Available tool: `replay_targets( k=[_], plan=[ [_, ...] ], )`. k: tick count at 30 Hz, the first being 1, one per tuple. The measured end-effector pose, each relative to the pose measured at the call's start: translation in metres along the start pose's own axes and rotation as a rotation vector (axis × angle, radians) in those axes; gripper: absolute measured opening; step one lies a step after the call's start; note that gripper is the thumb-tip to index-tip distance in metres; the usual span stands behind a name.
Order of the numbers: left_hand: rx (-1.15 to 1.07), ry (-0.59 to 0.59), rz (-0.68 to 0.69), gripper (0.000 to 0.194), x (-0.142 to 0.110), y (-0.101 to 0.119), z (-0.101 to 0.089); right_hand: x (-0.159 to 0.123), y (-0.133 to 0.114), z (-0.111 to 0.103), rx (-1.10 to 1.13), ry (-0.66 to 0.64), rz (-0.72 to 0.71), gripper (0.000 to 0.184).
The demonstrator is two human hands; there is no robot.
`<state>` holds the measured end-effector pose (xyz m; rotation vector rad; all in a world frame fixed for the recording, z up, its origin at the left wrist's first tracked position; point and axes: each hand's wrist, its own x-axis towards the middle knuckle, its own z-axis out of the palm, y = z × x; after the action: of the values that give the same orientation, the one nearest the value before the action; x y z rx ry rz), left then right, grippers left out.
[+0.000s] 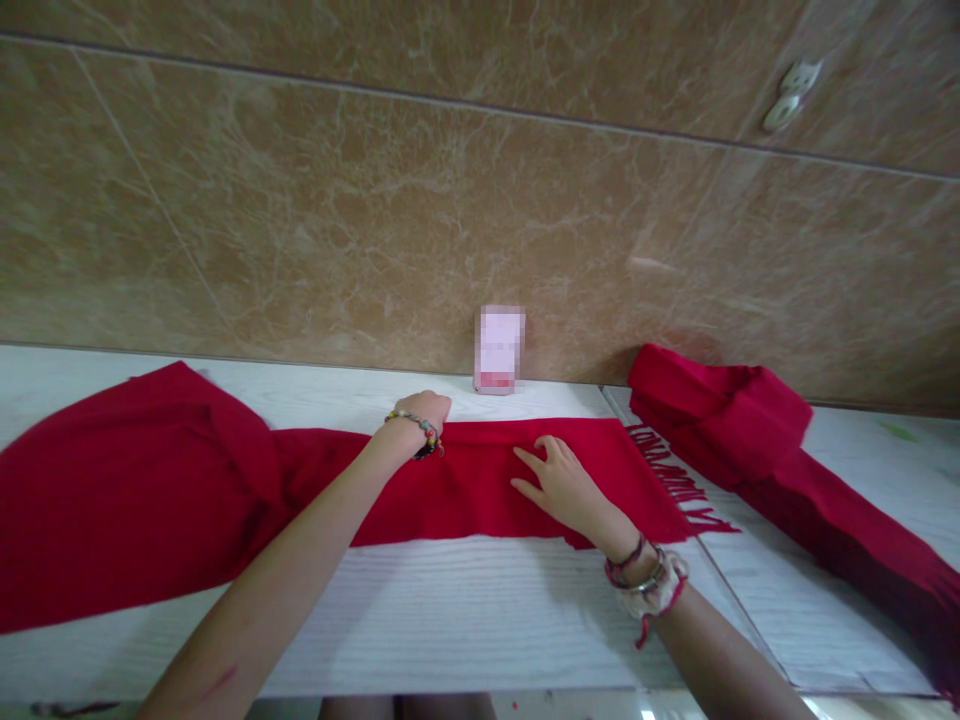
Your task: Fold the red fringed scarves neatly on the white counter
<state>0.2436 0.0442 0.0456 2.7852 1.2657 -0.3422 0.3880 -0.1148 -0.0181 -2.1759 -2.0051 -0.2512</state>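
Note:
A red fringed scarf [480,490] lies lengthwise on the white table, folded into a long strip in the middle. Its left part spreads into a wider, bunched heap, and the fringe points right. At the strip's far edge, my left hand [426,408] is closed on the cloth; its fingertips are mostly hidden behind the hand. My right hand [562,487] rests on the strip nearer the fringed end, fingers apart and holding nothing. Bracelets circle both wrists, and a pale scrunchie sits on the right one.
A second red scarf [720,410], partly folded, lies on the right with its tail reaching the front edge. A phone [499,348] leans against the brown marbled wall [375,220]. Seams cross the white table [480,620] at right. A white socket [793,95] is on the wall.

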Motion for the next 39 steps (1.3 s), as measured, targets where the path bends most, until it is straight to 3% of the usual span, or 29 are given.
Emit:
replay_targets(
  k=[6,14,18,22,31,39],
  plan=[
    [-0.015,0.075,0.039,0.030,0.012,-0.004,0.013,0.001,0.001,0.000,0.004,-0.002,-0.016,0.041],
    [-0.094,-0.025,0.149,0.032,0.016,-0.013,0.016,0.000,0.001,0.000,-0.003,-0.011,-0.017,0.041],
    [-0.121,0.003,0.173,0.014,0.020,-0.019,0.014,0.000,0.001,-0.001,-0.002,-0.018,-0.013,0.041],
    [-0.167,0.023,0.194,0.019,0.023,-0.029,0.014,0.000,0.001,-0.002,0.006,-0.030,-0.012,0.041],
    [-0.322,-0.114,0.242,0.012,0.029,-0.049,0.022,-0.001,0.000,-0.001,-0.009,-0.033,-0.018,0.042],
    [-0.270,-0.085,0.191,0.015,0.022,-0.053,0.015,-0.001,0.002,0.001,-0.007,-0.023,-0.025,0.041]
  ],
)
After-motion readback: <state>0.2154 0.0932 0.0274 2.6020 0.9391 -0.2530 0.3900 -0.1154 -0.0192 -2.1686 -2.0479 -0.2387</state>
